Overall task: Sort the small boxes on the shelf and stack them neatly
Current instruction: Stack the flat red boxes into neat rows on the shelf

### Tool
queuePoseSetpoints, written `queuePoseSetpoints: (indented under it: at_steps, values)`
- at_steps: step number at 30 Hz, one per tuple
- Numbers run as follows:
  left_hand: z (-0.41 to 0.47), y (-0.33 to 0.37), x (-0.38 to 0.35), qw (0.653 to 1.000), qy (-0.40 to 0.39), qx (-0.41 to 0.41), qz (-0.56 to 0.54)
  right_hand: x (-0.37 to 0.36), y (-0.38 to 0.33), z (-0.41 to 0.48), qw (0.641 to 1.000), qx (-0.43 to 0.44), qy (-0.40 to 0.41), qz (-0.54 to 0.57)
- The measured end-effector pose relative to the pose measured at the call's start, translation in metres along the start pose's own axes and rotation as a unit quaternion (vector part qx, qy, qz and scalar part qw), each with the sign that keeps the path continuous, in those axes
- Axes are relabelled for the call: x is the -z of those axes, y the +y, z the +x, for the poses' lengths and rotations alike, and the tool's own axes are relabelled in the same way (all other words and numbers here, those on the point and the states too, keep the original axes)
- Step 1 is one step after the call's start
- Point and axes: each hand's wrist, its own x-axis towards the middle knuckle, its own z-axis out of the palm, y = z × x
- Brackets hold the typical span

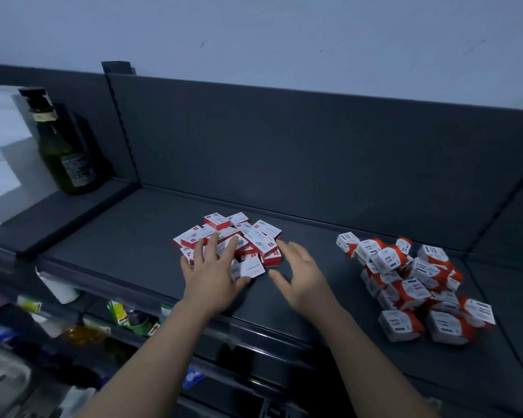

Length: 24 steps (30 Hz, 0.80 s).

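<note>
A loose heap of small flat red-and-white boxes (pixel 248 233) lies in the middle of the dark grey shelf (pixel 133 236). My left hand (pixel 213 273) rests flat on the near left part of that heap, fingers spread and straight. My right hand (pixel 299 273) hovers open just right of the heap, fingertips near its edge, holding nothing. A second heap of chunkier white-and-orange boxes (pixel 414 285) sits further right on the same shelf, untidy and partly toppled.
A dark green bottle (pixel 62 149) and stacked white boxes (pixel 3 152) stand on the neighbouring shelf section at left. The upright back panel (pixel 284 146) closes the rear. Lower shelves with assorted goods (pixel 103 321) show below the front edge.
</note>
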Motion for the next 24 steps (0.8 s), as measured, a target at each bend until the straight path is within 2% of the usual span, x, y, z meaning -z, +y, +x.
queuePoseSetpoints:
  at_steps: [7, 13, 24]
  values:
    - [0.025, -0.025, -0.014, 0.996, -0.078, -0.012, -0.05, -0.035, -0.005, 0.027, 0.999, -0.04, -0.023, 0.017]
    - [0.045, -0.036, -0.022, 0.996, -0.062, -0.028, -0.062, -0.05, 0.006, 0.049, 0.999, -0.03, -0.028, -0.017]
    - [0.103, -0.064, -0.026, 0.993, -0.059, -0.026, -0.096, -0.065, 0.016, 0.096, 0.999, -0.027, -0.003, 0.021]
